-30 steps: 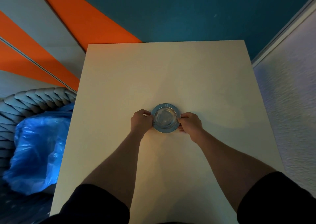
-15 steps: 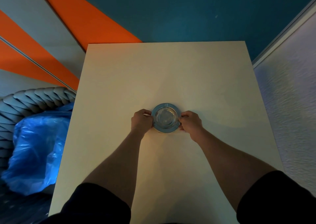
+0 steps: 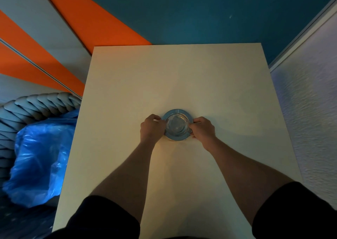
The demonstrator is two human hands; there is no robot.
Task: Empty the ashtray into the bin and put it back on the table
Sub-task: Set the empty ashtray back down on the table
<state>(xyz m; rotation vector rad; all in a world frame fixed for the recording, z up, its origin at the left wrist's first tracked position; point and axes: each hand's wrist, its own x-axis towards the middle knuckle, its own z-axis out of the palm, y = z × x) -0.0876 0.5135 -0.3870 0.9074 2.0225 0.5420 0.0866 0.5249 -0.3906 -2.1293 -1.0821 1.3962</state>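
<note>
A round ashtray point(image 3: 177, 124) with a blue rim and a clear glass bowl rests on the pale table point(image 3: 175, 78), near its middle. My left hand point(image 3: 151, 128) grips the ashtray's left rim and my right hand point(image 3: 202, 129) grips its right rim. The bowl looks clean, with no ash that I can make out. To the left of the table, below its edge, stands the bin point(image 3: 36, 158), lined with a blue plastic bag and open at the top.
A grey woven basket rim point(image 3: 42, 102) curves behind the blue bag. A white textured wall point(image 3: 310, 120) runs close along the table's right side. Beyond the far edge lies teal and orange floor point(image 3: 182, 11).
</note>
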